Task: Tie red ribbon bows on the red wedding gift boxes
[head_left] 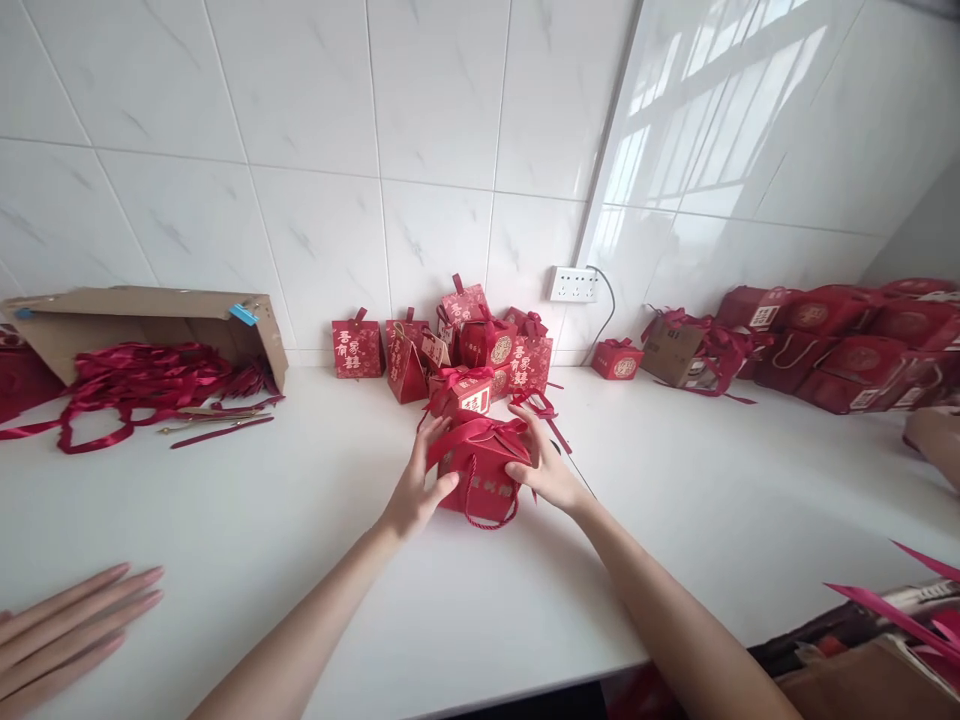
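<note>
1. White tiled wall, cut off at the top, with window glare washing out the right-hand panels.
2. White worktop, cut off at left and right.
3. Stack of red boxes at far right, cut off by the edge of view, rear ones mostly hidden.
4. Open carton at left, with red ribbons spilling out; inside shadowed, hard to make out.
5. Cluster of small boxes near the wall, partly hiding one another; impossible to count surely.
6. Red gift box mid-worktop, just before the cluster, back out of sight. Front lettering interrupted by a cord handle, too blurred to read. Lifted or resting: impossible to tell.
7. Left hand and right hand, clasping the gift box from either side, thumbs toward the front, fingertips up by the ribbon bow, partly hidden there.
8. Co-worker's hand at lower left, fingers extended, wrist cut off.
9. White power socket, with a dark cable, lower end hard to follow.
</note>
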Available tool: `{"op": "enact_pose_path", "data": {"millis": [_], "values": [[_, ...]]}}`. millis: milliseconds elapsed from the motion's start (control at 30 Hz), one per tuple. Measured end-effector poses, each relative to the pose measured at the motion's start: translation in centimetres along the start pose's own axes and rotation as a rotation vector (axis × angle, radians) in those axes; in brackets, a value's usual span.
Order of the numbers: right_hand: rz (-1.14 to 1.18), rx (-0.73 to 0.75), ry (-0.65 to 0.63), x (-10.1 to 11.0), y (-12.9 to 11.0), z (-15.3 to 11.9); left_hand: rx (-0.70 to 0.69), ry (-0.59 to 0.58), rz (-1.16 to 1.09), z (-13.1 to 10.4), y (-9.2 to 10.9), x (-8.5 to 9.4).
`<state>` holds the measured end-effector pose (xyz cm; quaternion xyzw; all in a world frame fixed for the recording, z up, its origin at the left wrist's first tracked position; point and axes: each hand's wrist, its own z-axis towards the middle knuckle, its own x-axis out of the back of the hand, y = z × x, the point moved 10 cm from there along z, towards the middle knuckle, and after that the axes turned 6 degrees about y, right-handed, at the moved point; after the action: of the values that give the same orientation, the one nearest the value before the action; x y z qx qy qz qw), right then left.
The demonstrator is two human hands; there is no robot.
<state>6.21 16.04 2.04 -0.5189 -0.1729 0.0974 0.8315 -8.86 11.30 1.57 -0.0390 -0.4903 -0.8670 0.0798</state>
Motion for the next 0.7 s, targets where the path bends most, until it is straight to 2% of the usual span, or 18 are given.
{"op": "enact_pose_path", "data": {"millis": [67,167,233,267,300,367,433,600,700], "values": [[-0.025,0.078,0.231,3.4,-0.6,0.4,0.014,0.006,0.079,-0.2,-0.9,-0.2],[-0.192,0.136,0.742,10.9,-1.2,-0.9,0.027,0.009,0.268,-0.6,-2.2,-0.7],[-0.427,0.065,1.002,14.7,-1.0,-2.5,-0.005,-0.034,0.385,-1.1,-2.5,-1.5],[-0.562,-0.029,1.063,16.1,-0.4,-3.0,-0.026,-0.069,0.437,-1.4,-2.6,-2.0],[-0.684,-0.151,1.077,17.1,0.5,-3.3,-0.046,-0.107,0.487,-1.7,-2.7,-2.6],[-0.837,-0.387,1.027,18.4,2.8,-3.4,-0.081,-0.164,0.568,-2.1,-2.6,-3.4],[-0.882,-0.508,0.959,18.9,4.6,-3.0,-0.118,-0.191,0.619,-2.4,-2.4,-3.8],[-0.9,-0.475,0.879,19.3,5.9,0.7,-0.104,-0.213,0.681,-2.1,-2.3,-4.1],[-0.918,-0.446,0.847,20.0,6.3,3.7,-0.098,-0.182,0.767,-1.7,-2.2,-4.0]]}}
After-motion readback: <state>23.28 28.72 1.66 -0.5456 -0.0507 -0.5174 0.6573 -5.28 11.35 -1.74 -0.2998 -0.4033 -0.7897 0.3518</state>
